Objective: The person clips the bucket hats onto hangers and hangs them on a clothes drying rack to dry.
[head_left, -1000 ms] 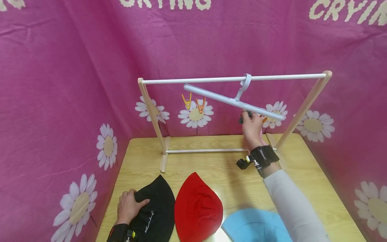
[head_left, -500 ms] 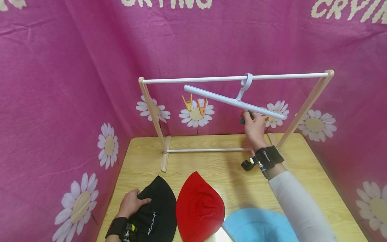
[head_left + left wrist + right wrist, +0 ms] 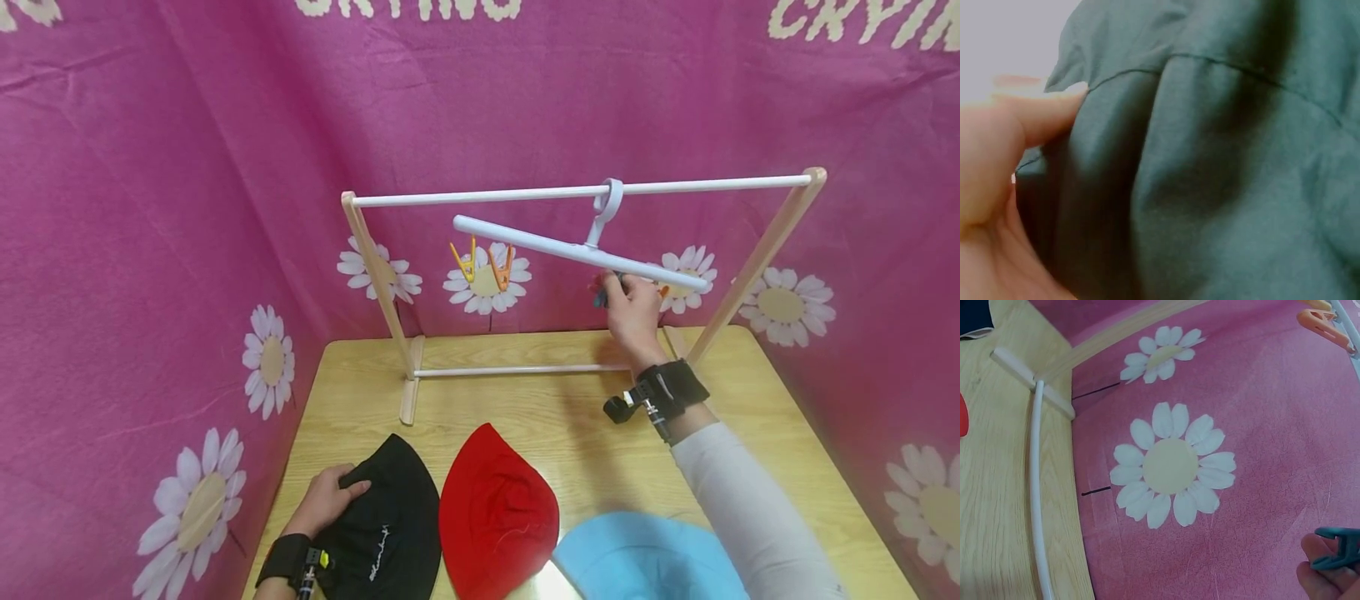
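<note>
just under the low half of the white hanger (image 3: 540, 242), the right hand (image 3: 633, 317) is bent at the fingers, thumb and forefinger closed on a blue-green clip (image 3: 1349, 548); whether the clip is attached to the hanger cannot be told, as the hand covers the join.

the hanger hangs by its hook from the rail (image 3: 465, 197) of the rack, its long axis tilted, high end to the left, low end to the right. below the high end sit a yellow clip (image 3: 467, 263) and an orange clip (image 3: 501, 268), well apart from the right hand.

down and to the left on the table (image 3: 487, 400), the left hand (image 3: 326, 500) grips the left edge of the black hat (image 3: 390, 517), thumb on top of the cloth. the hat lies flat, its pointed end towards the rack, its near end cut off by the frame.

the governing relation, as judged: the hat lies near side and left of the hanger, well below it. the left hand is nearer the hat, the right nearer the hanger. the red hat (image 3: 498, 517) lies just beside the black one; the blue hat (image 3: 645, 550) lies further right.
</note>
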Motion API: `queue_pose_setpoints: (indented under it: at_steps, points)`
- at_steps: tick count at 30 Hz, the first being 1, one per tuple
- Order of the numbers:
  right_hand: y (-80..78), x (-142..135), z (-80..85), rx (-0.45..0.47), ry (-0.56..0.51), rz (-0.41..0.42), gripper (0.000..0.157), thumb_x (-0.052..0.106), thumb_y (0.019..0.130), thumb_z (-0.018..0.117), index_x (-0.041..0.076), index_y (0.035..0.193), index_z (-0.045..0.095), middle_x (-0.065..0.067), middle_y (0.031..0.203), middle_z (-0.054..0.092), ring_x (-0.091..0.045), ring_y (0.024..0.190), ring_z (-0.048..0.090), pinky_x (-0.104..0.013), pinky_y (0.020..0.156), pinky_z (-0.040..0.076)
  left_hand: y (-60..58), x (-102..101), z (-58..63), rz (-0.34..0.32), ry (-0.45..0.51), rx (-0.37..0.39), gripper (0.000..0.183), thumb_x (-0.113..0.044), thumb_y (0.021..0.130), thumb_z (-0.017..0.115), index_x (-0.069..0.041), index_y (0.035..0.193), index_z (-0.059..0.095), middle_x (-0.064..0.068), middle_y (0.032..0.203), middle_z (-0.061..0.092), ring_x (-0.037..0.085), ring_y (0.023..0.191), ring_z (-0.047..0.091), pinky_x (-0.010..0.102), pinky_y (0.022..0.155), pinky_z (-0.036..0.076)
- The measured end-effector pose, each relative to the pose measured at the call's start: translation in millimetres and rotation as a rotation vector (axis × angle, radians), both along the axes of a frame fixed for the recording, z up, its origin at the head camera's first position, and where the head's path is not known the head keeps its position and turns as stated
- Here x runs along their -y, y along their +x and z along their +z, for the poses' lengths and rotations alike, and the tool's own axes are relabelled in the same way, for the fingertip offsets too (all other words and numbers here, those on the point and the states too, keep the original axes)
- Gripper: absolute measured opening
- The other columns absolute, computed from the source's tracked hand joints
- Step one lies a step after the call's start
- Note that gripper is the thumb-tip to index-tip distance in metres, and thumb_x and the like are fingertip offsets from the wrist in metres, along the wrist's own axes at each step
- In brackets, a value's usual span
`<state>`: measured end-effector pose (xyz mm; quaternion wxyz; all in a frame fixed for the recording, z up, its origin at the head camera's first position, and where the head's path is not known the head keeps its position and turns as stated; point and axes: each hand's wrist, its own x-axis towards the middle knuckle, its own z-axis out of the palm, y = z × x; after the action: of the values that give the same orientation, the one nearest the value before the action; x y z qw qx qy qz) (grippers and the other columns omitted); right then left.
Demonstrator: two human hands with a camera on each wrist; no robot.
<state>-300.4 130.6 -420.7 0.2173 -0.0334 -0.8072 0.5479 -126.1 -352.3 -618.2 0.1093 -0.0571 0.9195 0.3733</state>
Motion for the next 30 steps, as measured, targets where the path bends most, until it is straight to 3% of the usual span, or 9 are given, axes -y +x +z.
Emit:
queue_pose_setpoints:
  at_steps: [3, 8, 12, 16, 25, 28, 30]
  points:
    - [0.6, -0.3, 0.2, 0.006, -0.007, 0.010, 0.041, 0.029, 0.108, 0.056, -0.006, 0.104, 0.078, -0.026, 0.097, 0.076, -0.001, 0.072, 0.057, -0.021, 0.068, 0.041, 0.6, -0.1, 3.9, 0.007, 0.049, 0.000, 0.030, -0.023, 0.097, 0.076, -0.003, 0.119, 0.074, 0.010, 0.110, 0.075, 0.024, 0.099, 0.067, 0.054, 0.099, 0.051]
    - [2.1, -0.8, 1.4, 0.012, 0.004, 0.011, 0.039, 0.027, 0.108, 0.057, -0.004, 0.104, 0.078, -0.026, 0.097, 0.076, -0.003, 0.073, 0.058, -0.021, 0.067, 0.040, 0.4, -1.8, 10.1, 0.059, 0.098, 0.016, 0.041, -0.039, 0.097, 0.075, -0.005, 0.120, 0.076, 0.010, 0.113, 0.076, 0.024, 0.103, 0.070, 0.054, 0.101, 0.052]
    - [2.6, -1.9, 2.4, 0.016, 0.013, 0.014, 0.036, 0.025, 0.108, 0.057, -0.004, 0.104, 0.079, -0.026, 0.098, 0.077, -0.002, 0.076, 0.059, -0.022, 0.067, 0.039, -2.2, -4.4, 13.2, 0.089, 0.113, 0.030, 0.040, -0.044, 0.097, 0.074, -0.007, 0.113, 0.078, 0.005, 0.100, 0.076, 0.019, 0.089, 0.068, 0.043, 0.088, 0.056]
    - [3.9, -3.1, 4.4, 0.016, 0.016, 0.016, 0.038, 0.026, 0.108, 0.057, -0.004, 0.106, 0.079, -0.026, 0.099, 0.076, 0.000, 0.077, 0.059, -0.022, 0.068, 0.039, -5.9, -7.3, 17.4, 0.101, 0.149, 0.050, 0.037, -0.046, 0.094, 0.076, -0.010, 0.102, 0.079, 0.003, 0.086, 0.072, 0.018, 0.077, 0.063, 0.034, 0.074, 0.052]
    - [6.7, -4.8, 5.4, 0.044, 0.040, 0.015, 0.041, 0.032, 0.108, 0.055, -0.002, 0.106, 0.079, -0.021, 0.101, 0.078, -0.005, 0.079, 0.059, -0.024, 0.070, 0.040, -7.2, -9.7, 26.1, 0.046, 0.119, 0.010, 0.029, -0.038, 0.096, 0.076, -0.009, 0.090, 0.075, 0.002, 0.077, 0.063, 0.017, 0.071, 0.056, 0.032, 0.067, 0.044]
    - [6.9, -4.7, 5.1, 0.040, 0.044, 0.010, 0.041, 0.032, 0.108, 0.056, -0.002, 0.104, 0.080, -0.021, 0.100, 0.078, -0.005, 0.078, 0.060, -0.024, 0.070, 0.040, -6.8, -10.2, 26.9, 0.033, 0.129, -0.001, 0.026, -0.035, 0.097, 0.076, -0.009, 0.093, 0.076, 0.002, 0.082, 0.066, 0.018, 0.076, 0.058, 0.034, 0.072, 0.046]
    - [7.2, -4.7, 5.0, 0.039, 0.040, 0.012, 0.041, 0.032, 0.108, 0.055, -0.001, 0.103, 0.080, -0.022, 0.099, 0.077, -0.004, 0.077, 0.059, -0.023, 0.069, 0.041, -7.2, -10.6, 26.2, 0.028, 0.127, -0.017, 0.025, -0.034, 0.097, 0.076, -0.009, 0.100, 0.077, 0.002, 0.091, 0.071, 0.018, 0.086, 0.063, 0.039, 0.082, 0.052]
